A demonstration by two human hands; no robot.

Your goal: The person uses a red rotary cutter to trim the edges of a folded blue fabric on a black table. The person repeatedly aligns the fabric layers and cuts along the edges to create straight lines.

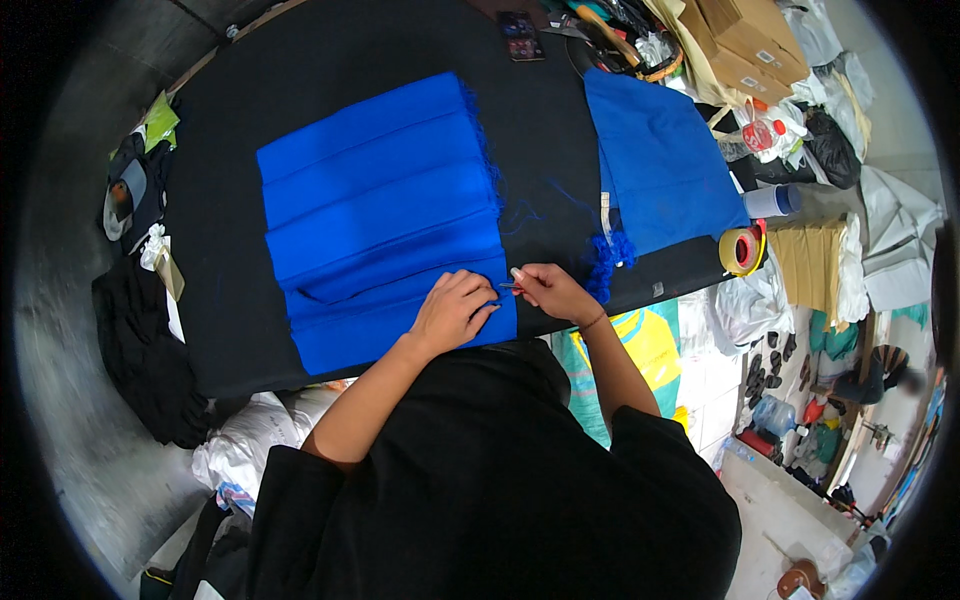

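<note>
Blue pleated cloth (380, 200) was laid on a black-covered table (220, 280); white floor tiles (708, 370) were seen beyond the right edge. Cardboard boxes (750, 40) were stacked at far right, a phone (520, 36) was placed at the far side. Second blue cloth (660, 150) was spread to the right, blue thread tangle (603, 265) and tape roll (740, 250) near its lower edge. Pleated cloth's near right part was partly covered by the left hand (455, 312), fingers bent on top; whether fabric was pinched could not be told. Small dark tool (508, 286) was clamped between right hand (548, 292) thumb and fingers, tip at the cloth's right edge; contact unclear.
</note>
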